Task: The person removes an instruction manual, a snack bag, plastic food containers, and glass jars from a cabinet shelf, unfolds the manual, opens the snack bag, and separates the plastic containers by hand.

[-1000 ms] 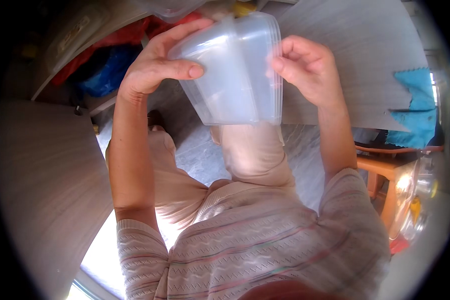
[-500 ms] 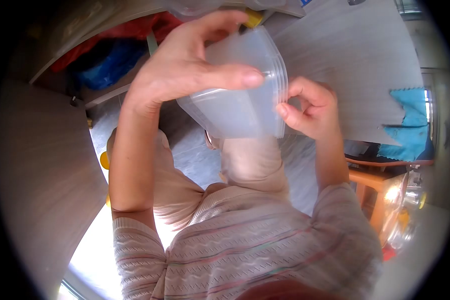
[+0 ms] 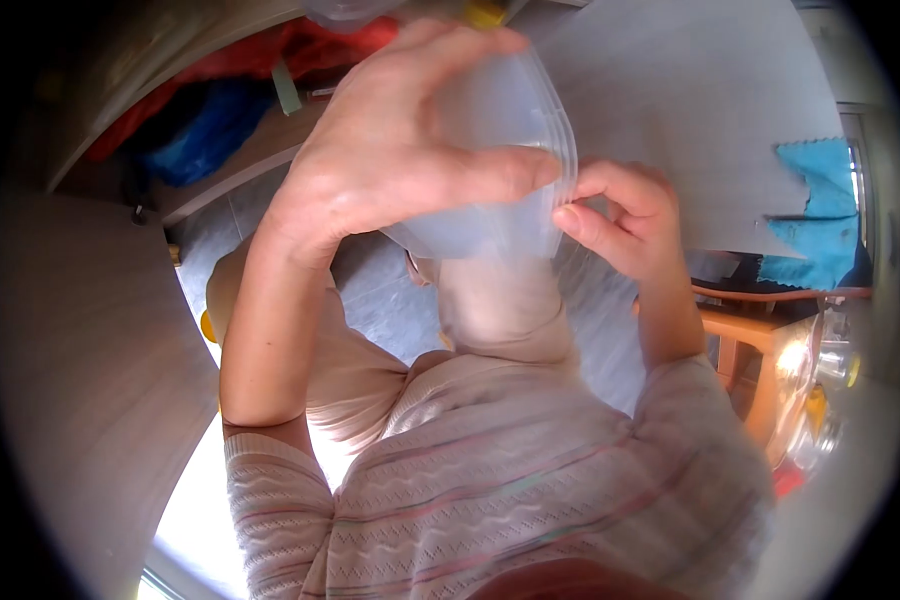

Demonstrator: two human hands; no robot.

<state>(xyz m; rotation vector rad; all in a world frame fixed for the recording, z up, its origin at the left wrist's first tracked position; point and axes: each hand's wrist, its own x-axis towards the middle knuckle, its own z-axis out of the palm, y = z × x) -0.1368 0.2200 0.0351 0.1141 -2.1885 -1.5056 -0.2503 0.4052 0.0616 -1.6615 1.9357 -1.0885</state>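
A stack of clear plastic containers (image 3: 500, 215), nested in one another, hangs between my two hands at the top middle. My left hand (image 3: 400, 150) is wrapped over the stack from the left, its thumb lying across the front near the rims and its fingers reaching over the top. On the right, my right hand (image 3: 625, 215) pinches the edge of the stacked rims between thumb and index finger. The far side of the containers is hidden behind my left hand.
An open cupboard holds red bags (image 3: 300, 48) and a blue bag (image 3: 205, 135) at upper left. Cabinet doors stand left (image 3: 80, 350) and upper right (image 3: 700, 110). A turquoise cloth (image 3: 815, 215) hangs at right, above an orange wooden stool (image 3: 750, 330).
My left hand has moved slightly right and its thumb now reaches the container rims. The stack has tilted a little. My right hand keeps its pinch at the rims.
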